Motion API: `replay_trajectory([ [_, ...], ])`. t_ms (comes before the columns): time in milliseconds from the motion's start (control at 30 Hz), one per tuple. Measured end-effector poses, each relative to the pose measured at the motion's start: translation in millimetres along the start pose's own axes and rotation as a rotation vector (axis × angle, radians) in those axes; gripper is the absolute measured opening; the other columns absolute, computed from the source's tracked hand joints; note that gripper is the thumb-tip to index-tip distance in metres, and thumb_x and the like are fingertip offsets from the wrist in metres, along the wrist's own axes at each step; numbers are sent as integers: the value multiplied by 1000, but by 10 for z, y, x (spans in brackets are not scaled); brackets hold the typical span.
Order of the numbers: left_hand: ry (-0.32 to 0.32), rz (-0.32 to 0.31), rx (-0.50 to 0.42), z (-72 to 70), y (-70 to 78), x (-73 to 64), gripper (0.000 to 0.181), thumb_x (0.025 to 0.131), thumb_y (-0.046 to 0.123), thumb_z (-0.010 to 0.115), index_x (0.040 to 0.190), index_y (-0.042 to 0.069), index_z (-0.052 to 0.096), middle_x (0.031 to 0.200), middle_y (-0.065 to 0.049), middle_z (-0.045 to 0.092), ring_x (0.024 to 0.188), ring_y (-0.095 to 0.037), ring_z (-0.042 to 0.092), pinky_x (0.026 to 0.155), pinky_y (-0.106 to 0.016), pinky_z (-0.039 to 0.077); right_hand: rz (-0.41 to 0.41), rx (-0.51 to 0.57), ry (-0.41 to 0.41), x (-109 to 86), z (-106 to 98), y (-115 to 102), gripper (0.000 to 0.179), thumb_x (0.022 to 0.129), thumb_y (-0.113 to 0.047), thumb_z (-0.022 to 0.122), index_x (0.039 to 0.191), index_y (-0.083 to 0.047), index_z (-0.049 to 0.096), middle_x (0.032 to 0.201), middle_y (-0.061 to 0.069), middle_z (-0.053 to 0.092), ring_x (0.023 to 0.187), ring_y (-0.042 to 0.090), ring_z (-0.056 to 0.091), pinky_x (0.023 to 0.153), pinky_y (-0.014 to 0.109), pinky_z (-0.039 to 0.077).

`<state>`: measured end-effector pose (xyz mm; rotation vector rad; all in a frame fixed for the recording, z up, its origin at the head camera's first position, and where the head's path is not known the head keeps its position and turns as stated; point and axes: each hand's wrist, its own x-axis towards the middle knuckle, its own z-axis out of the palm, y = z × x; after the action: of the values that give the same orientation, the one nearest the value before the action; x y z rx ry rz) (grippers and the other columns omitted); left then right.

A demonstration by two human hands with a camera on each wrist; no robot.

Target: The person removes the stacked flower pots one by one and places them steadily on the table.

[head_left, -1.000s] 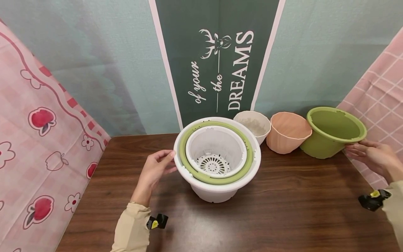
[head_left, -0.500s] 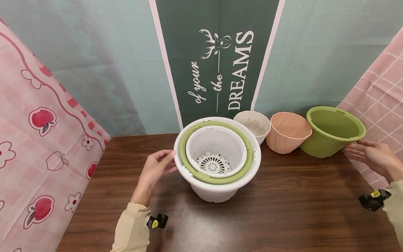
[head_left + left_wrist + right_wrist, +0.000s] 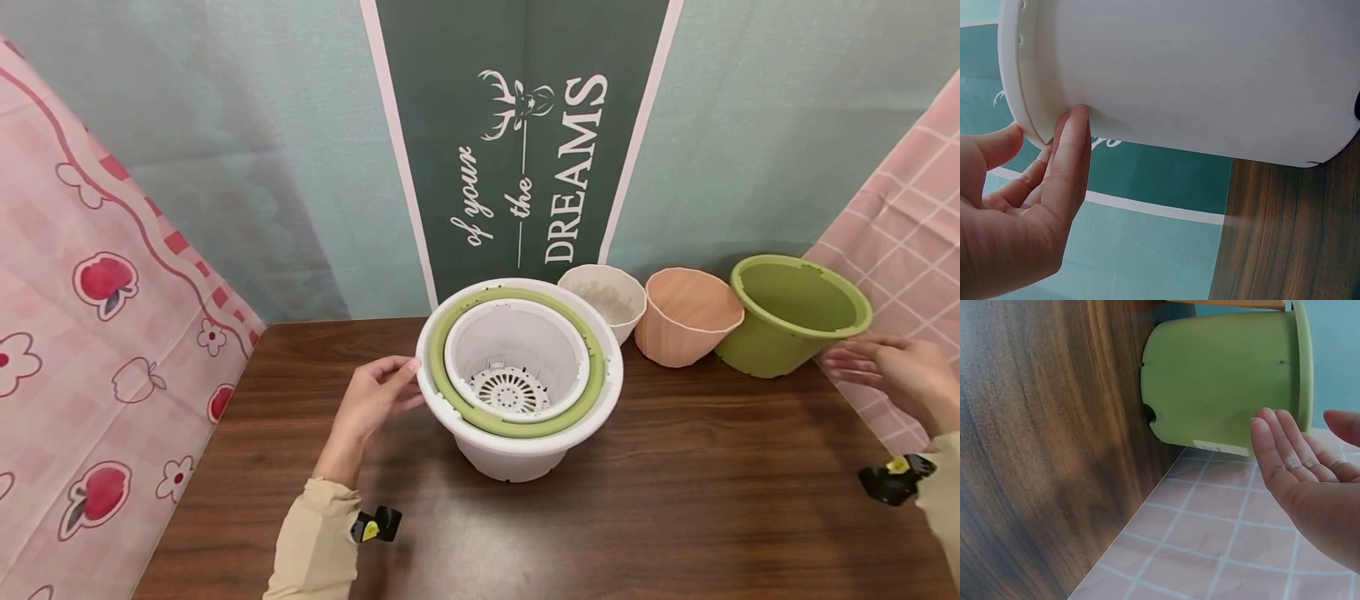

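Observation:
A large white flowerpot (image 3: 517, 460) stands upright mid-table with a green-rimmed pot (image 3: 433, 358) and a smaller white pot (image 3: 517, 333) nested inside it. My left hand (image 3: 375, 408) pinches the large pot's rim at its left side. In the left wrist view the thumb (image 3: 1007, 145) lies on the rim's edge and the fingers (image 3: 1072, 150) reach under it to the wall. At the far right, my right hand (image 3: 892, 371) is beside a green flowerpot (image 3: 765, 342), its fingers extended. The right wrist view shows the palm up and the thumb apart from the pot's rim.
Behind the nested pots, a white faceted pot (image 3: 618, 312) and a peach pot (image 3: 678, 333) stand in a row with the green one. The brown wooden table (image 3: 675, 508) meets hanging cloths at the back, left (image 3: 97, 375) and right (image 3: 922, 208).
My right hand has drawn slightly away from the green pot's rim, which it was touching. My left hand has kept its hold on the large white pot's rim.

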<state>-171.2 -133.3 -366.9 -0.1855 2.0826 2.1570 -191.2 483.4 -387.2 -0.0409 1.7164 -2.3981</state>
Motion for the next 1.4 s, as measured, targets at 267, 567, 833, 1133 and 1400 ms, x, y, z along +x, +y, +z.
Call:
replay_trajectory([
  [267, 7, -2, 9, 6, 4, -3, 30, 92, 12, 56, 107, -14, 55, 88, -12, 59, 76, -14, 62, 72, -32, 56, -27, -109, 85, 31, 108, -45, 36, 96, 3, 35, 82, -3, 68, 76, 15, 68, 70, 23, 67, 62, 30, 57],
  [567, 13, 3, 16, 13, 3, -4, 28, 92, 11, 55, 105, -14, 55, 85, -10, 60, 75, -14, 62, 71, -31, 56, -44, -128, 37, 65, 230, -90, 37, 96, 3, 34, 84, -2, 69, 77, 16, 67, 73, 23, 67, 64, 30, 57],
  [833, 16, 8, 23, 10, 1, -1, 28, 92, 11, 56, 104, -13, 55, 85, -10, 60, 75, -14, 62, 72, -32, 56, -47, -197, 36, 123, 368, -127, 31, 97, -2, 38, 85, -7, 67, 78, 13, 68, 73, 20, 67, 64, 28, 56],
  [1133, 12, 10, 31, 8, -1, 3, 28, 92, 11, 55, 104, -13, 55, 84, -10, 61, 75, -14, 62, 72, -32, 56, -31, -297, 55, 159, 591, -186, 33, 97, -2, 38, 85, -12, 67, 78, 9, 68, 72, 18, 67, 64, 24, 56],
  [1400, 20, 3, 31, 11, -4, 5, 27, 92, 12, 56, 104, -13, 56, 83, -10, 61, 75, -14, 62, 72, -33, 56, -69, -536, 61, 198, 757, -228, 30, 97, -5, 40, 88, -20, 65, 80, 2, 69, 73, 12, 67, 62, 19, 54],
])
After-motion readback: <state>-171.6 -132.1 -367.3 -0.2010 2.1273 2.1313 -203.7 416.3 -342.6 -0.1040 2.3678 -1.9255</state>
